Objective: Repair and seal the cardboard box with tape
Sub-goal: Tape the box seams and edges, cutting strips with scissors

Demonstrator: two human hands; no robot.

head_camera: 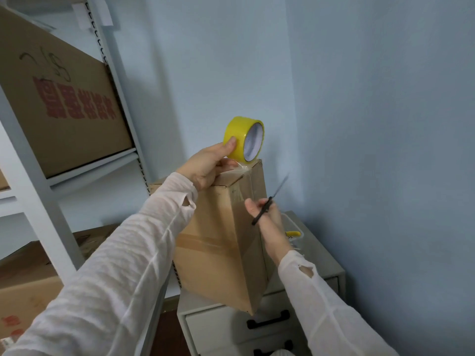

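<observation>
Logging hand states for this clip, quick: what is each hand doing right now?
Left hand: closed, holding the yellow tape roll on top of the cardboard box.
Right hand: closed, holding scissors.

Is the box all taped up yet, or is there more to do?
Not quite. Done: a tape band already crosses the cardboard box side, and clear tape runs over its top corner. In hand: the left hand holds the yellow tape roll on the box top, its strip uncut; the right hand holds scissors beside the box. Left: snip the strip and press it flat.
</observation>
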